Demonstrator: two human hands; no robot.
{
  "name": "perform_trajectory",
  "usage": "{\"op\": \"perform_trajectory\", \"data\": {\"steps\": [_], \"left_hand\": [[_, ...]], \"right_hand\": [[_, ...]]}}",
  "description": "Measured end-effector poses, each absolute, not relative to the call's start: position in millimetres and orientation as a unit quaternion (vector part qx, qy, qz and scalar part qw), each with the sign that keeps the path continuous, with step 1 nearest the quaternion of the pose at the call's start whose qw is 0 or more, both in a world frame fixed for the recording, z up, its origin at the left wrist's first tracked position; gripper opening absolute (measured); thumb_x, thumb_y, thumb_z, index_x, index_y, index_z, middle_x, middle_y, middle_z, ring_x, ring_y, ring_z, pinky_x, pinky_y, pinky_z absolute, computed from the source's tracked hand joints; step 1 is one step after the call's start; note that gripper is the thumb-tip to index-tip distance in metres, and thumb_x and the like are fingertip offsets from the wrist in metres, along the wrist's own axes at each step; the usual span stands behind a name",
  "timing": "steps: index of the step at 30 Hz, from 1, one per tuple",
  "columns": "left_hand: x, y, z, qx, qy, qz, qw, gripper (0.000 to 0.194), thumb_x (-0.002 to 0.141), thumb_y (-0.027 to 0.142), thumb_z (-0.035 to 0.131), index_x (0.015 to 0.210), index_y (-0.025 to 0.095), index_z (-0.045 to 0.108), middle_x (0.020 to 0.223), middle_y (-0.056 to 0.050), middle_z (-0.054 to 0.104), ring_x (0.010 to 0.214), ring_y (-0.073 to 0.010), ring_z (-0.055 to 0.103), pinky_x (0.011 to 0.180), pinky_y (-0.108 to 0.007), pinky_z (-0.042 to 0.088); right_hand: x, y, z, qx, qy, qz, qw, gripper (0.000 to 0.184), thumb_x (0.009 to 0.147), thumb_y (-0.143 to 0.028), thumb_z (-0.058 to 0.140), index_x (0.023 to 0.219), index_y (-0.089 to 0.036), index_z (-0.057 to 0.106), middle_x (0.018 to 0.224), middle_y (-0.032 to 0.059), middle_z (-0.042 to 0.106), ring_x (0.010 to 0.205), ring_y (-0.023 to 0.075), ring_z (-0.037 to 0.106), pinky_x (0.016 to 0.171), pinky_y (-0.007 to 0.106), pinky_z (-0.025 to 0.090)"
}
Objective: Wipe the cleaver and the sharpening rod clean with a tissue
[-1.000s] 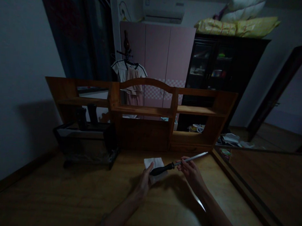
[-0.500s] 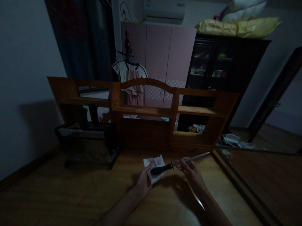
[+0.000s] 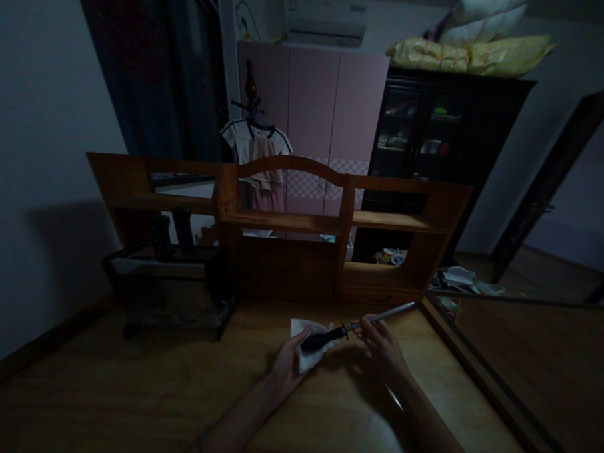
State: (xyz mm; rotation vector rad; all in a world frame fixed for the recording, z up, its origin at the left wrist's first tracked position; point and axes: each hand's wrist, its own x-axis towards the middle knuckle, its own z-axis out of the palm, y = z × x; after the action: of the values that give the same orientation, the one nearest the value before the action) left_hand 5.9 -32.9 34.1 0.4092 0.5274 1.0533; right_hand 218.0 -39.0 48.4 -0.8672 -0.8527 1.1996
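A honing steel with a black handle [image 3: 322, 339] and a thin grey rod [image 3: 397, 311] is held aslant above the wooden surface, its tip pointing right and away. My left hand [image 3: 287, 363] is closed round a white cloth or tissue [image 3: 301, 363], which lies under and around the handle; the thumb presses near the handle's butt. My right hand [image 3: 380, 340] pinches the rod just past the guard, fingertips together on the metal. Beneath the right forearm a narrow bright strip [image 3: 394, 397] shows; whether it is a blade or a reflection I cannot tell.
A dark knife block [image 3: 172, 291] with two black handles [image 3: 182, 228] sticking up stands at the left. Behind it runs a wooden shelf unit [image 3: 289, 220]. A raised ledge [image 3: 476, 368] borders the surface on the right. The room is dim.
The cloth has folded up closer around the handle in my left hand, and the handle has turned slightly. My right hand keeps its pinch on the rod. The view has shifted slightly.
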Motion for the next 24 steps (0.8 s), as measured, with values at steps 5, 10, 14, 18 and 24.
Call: {"op": "perform_trajectory", "data": {"steps": [5,10,14,18,24], "left_hand": [[4.5,-29.1,30.4,0.163,0.233,0.498,0.819,0.02,0.085,0.023,0.056,0.096,0.007,0.064,0.109,-0.017,0.066,0.103,-0.0312,0.062,0.088,-0.041,0.051],[2.9,-29.3,32.5,0.151,0.207,0.491,0.833,0.023,0.087,0.024,0.053,0.1,0.006,0.061,0.114,-0.019,0.063,0.108,-0.0319,0.059,0.088,-0.042,0.051],[3.6,-30.5,35.0,0.148,0.189,0.489,0.838,0.017,0.087,0.022,0.052,0.094,0.008,0.06,0.115,-0.02,0.062,0.11,-0.0321,0.058,0.089,-0.042,0.051],[3.0,-30.8,34.3,0.13,0.189,0.494,0.839,0.015,0.087,0.023,0.052,0.091,0.01,0.058,0.114,-0.02,0.062,0.109,-0.0328,0.058,0.09,-0.044,0.049],[-3.0,-25.6,31.0,0.135,0.22,0.507,0.823,0.022,0.087,0.024,0.052,0.097,0.006,0.06,0.108,-0.02,0.065,0.1,-0.0312,0.063,0.093,-0.045,0.047]], "right_hand": [[220.6,-37.3,48.2,-0.403,-0.36,0.514,0.666,0.028,0.067,-0.036,0.077,0.087,-0.021,0.064,0.084,0.0021,0.069,0.072,0.0149,0.064,0.07,0.026,0.052],[224.3,-33.6,44.2,-0.417,-0.35,0.493,0.679,0.028,0.068,-0.037,0.076,0.087,-0.02,0.064,0.079,0.0016,0.068,0.071,0.0145,0.064,0.068,0.024,0.051],[223.9,-34.5,43.0,-0.424,-0.339,0.494,0.679,0.027,0.068,-0.037,0.076,0.086,-0.02,0.065,0.081,0.002,0.069,0.073,0.0142,0.064,0.069,0.023,0.051],[225.0,-34.3,40.9,-0.421,-0.334,0.493,0.684,0.025,0.069,-0.037,0.076,0.084,-0.02,0.065,0.08,0.002,0.069,0.073,0.0141,0.064,0.069,0.023,0.052],[235.4,-27.3,32.7,-0.437,-0.295,0.482,0.7,0.029,0.065,-0.036,0.079,0.084,-0.02,0.065,0.076,0.0004,0.067,0.069,0.0137,0.064,0.066,0.023,0.053]]}}
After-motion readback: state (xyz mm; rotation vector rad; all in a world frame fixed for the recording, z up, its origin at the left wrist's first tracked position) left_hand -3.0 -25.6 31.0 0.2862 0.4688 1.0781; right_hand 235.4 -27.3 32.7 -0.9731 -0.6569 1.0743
